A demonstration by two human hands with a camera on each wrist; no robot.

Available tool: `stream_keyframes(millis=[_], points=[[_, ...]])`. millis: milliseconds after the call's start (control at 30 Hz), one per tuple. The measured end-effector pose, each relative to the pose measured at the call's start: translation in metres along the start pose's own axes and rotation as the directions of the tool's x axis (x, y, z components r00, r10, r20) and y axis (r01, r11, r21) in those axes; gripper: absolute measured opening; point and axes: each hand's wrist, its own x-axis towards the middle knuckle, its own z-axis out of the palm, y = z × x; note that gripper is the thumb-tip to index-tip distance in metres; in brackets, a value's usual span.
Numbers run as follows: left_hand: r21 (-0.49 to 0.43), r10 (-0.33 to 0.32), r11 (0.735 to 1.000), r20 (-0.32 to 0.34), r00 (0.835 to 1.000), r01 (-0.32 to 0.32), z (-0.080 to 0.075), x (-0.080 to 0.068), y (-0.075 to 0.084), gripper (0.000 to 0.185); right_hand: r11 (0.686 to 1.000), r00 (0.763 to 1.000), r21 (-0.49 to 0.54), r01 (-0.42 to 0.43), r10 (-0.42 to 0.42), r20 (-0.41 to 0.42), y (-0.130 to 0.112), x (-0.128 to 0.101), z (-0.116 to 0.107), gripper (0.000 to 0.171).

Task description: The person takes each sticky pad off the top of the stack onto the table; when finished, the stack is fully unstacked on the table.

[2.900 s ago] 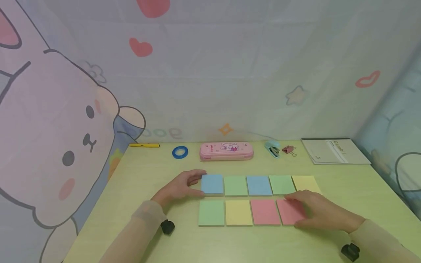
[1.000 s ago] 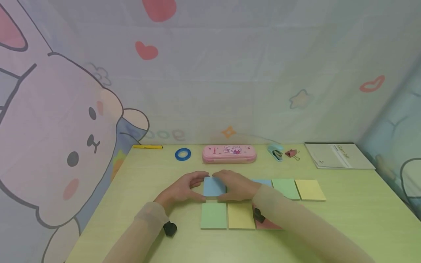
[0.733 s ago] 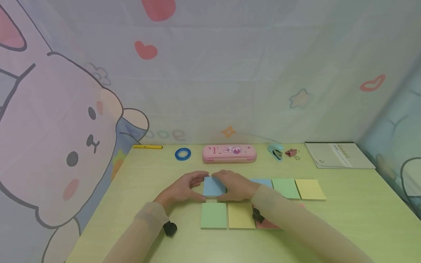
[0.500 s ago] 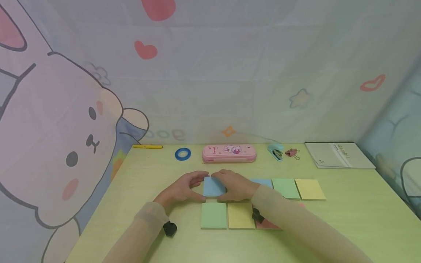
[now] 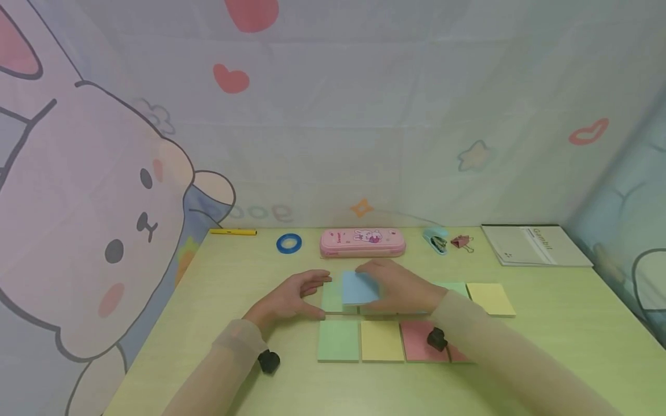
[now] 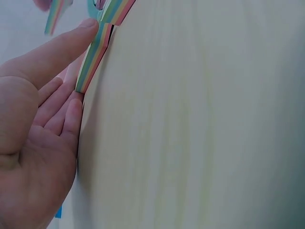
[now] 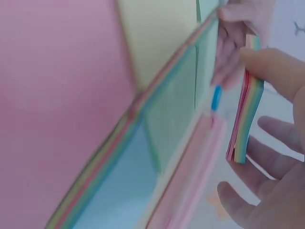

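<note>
Bench (image 5: 234,277): pale yellow-green with a faint wood grain, smooth and matt; your sticky pads lie on it in two rows.
Left hand (image 5: 289,299): your fingers lie straight and relaxed, tips against the left edge of the green-topped pad (image 5: 330,297) at the left end of the back row; this grip is not closed round anything.
Left wrist view: only here do you see that pad's (image 6: 94,55) side as striped layers of blue, green, yellow and pink paper, with your forefinger along it.
Blue-topped pad (image 5: 360,287): a flat rectangular block, lifted and tilted just above the back row, over the green-topped pad's right part.
Right hand (image 5: 403,286): your fingers curl round the blue-topped pad, thumb on one face; this grip is closed on it.
Right wrist view: it alone shows the held pad (image 7: 245,121) edge-on, rainbow-layered, pinched between thumb and fingers.
Front row: green (image 5: 338,341), yellow (image 5: 382,341) and pink (image 5: 421,341) tops, flat and touching side by side.
Far right: a yellow-topped pad (image 5: 491,299) ends the back row.
Back edge: a glossy pink pencil case (image 5: 362,242) with rounded corners.
</note>
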Motion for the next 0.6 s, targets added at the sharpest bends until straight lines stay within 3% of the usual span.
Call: stream_keyframes(millis=[300,600], points=[[-0.001,-0.017,1.0,-0.015,1.0,0.017,0.001,0.001,-0.002,0.091,0.998,0.991,0.06,-0.03,0.037,-0.129,0.049,-0.094,-0.034,0.071],[0.021,-0.007,1.0,-0.021,1.0,0.007,0.001,0.001,-0.001,0.091,0.995,0.98,-0.08,-0.061,0.045,-0.193,0.093,-0.19,-0.049,0.068]])
